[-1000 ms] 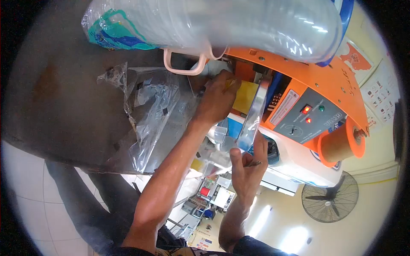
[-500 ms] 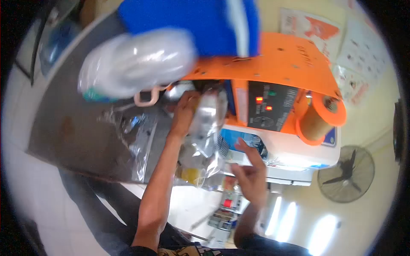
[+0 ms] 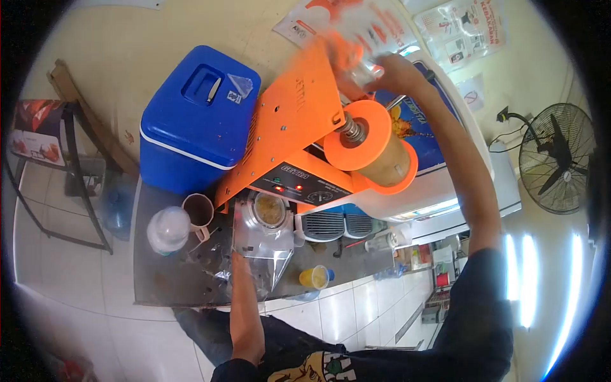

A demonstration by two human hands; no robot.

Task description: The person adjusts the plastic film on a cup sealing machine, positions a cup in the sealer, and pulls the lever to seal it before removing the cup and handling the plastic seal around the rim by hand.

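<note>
A clear plastic cup (image 3: 269, 211) with yellowish contents sits at the front of the orange cup sealer (image 3: 294, 105), under clear film. My left forearm reaches up to this cup from below; the hand (image 3: 240, 245) is mostly hidden by the film, so its fingers do not show. Up at the sealer's far top, my right hand (image 3: 396, 73) is curled by a blurred orange part (image 3: 344, 51) and something shiny. What it grips is smeared by motion. A large film roll (image 3: 382, 167) with orange end discs is mounted on the sealer's side.
A blue cooler box (image 3: 197, 118) stands left of the sealer. On the dark counter (image 3: 165, 274) are a pink mug (image 3: 198, 213), a wrapped white stack of cups or lids (image 3: 168, 230) and a yellow cup (image 3: 315, 277) near the edge. A drink dispenser (image 3: 439, 191) stands right.
My right hand has risen from beside the counter to the sealer's top. A clear cup now shows at the sealer's front by my left hand. The view has shifted, bringing the whole cooler in.
</note>
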